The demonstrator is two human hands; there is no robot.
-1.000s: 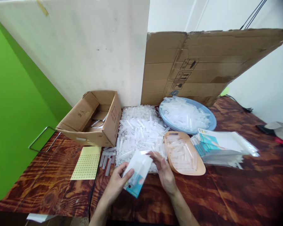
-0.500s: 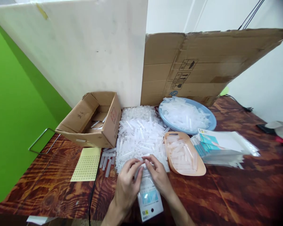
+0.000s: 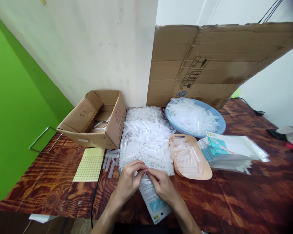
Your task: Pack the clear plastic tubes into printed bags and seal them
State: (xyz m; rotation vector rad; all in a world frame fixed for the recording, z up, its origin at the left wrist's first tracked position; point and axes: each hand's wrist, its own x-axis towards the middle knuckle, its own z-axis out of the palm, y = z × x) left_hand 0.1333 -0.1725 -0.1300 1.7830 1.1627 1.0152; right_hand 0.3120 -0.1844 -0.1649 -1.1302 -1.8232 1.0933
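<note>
My left hand (image 3: 130, 179) and my right hand (image 3: 162, 186) meet at the fingertips, both pinching the far end of a clear plastic packaging bag (image 3: 153, 201). The bag holds a white and blue printed card and slants toward me, its end with the round hole nearest my body. My fingers hide the pinched end, so I cannot tell whether it is open. Just beyond my fingertips lies a wide heap of small translucent plastic tubes (image 3: 146, 139). To the right of the heap, an orange basket (image 3: 208, 174) holds more of them.
A blue basin (image 3: 221, 125) full of tubes stands behind a stack of printed bags (image 3: 230, 151) at right. At left are an open cardboard box (image 3: 113, 131), a yellow sticker sheet (image 3: 89, 165) and several loose tubes (image 3: 111, 164). A cardboard panel (image 3: 210, 61) leans behind.
My fingertips have come together at the bag's far end, with the right hand slightly lower. The bag has tilted a little, and the view has shifted slightly.
</note>
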